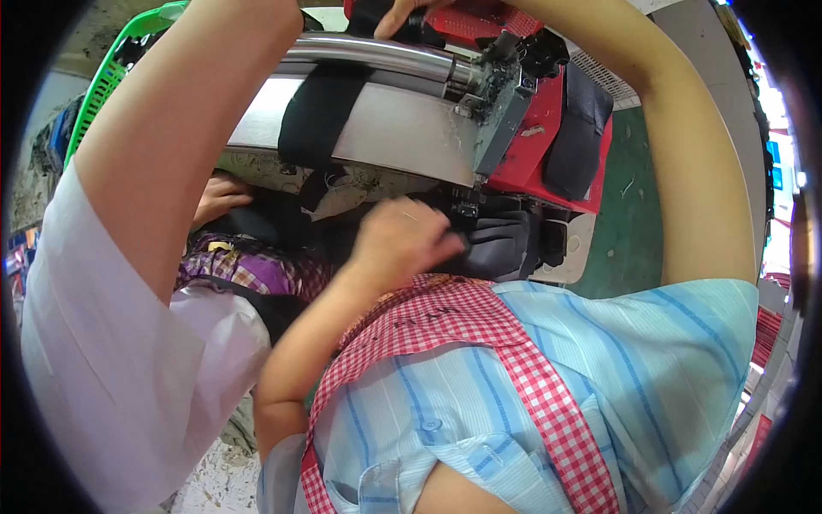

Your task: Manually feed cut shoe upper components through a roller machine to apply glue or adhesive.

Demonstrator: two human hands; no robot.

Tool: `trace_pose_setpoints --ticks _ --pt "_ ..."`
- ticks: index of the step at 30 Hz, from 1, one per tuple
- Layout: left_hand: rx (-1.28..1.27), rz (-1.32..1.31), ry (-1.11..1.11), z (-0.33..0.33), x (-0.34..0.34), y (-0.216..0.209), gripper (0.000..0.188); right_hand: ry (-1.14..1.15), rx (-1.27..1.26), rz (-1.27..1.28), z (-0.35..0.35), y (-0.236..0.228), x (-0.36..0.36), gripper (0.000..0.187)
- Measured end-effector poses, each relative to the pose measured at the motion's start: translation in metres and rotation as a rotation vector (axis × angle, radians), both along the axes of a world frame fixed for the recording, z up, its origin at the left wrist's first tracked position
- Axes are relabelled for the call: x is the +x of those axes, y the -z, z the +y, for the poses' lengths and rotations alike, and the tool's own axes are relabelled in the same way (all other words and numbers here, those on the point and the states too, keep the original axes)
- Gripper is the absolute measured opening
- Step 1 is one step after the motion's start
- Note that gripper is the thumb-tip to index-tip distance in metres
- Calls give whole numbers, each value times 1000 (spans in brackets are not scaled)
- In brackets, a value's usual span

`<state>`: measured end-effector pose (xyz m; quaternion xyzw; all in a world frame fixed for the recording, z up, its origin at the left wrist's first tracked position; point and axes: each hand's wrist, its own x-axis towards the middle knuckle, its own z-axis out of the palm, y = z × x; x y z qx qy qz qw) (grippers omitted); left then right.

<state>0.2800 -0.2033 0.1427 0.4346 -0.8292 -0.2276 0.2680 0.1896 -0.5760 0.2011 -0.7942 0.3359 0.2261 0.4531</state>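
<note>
Two hands flank a broad black cloth strip [318,116], apparently laid across the rectangular silver metal plate [401,130] to stay flat, left hand [401,236] blurred, fingers curled, right hand [402,12] cropped, any grip unclear.

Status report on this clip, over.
Left hand blurred near dark cloth; right hand at top edge, partly out of frame. Black strip across pale metal plate. Another person's arm blocks left side.

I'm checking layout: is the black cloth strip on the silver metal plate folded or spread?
Spread: the strip lies flat across the plate.
</note>
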Motion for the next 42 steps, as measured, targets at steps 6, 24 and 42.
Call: trace_pose_setpoints --ticks 6,24,42 --pt "-23 -84 82 22 -50 51 22 108 -314 -321 -44 -57 -7 33" --pt "-510 -220 -834 -97 87 -21 29 -162 -49 92 63 -38 19 71" --pt "208 -69 -21 19 -39 43 60 81 -513 -485 -54 -143 -61 42"
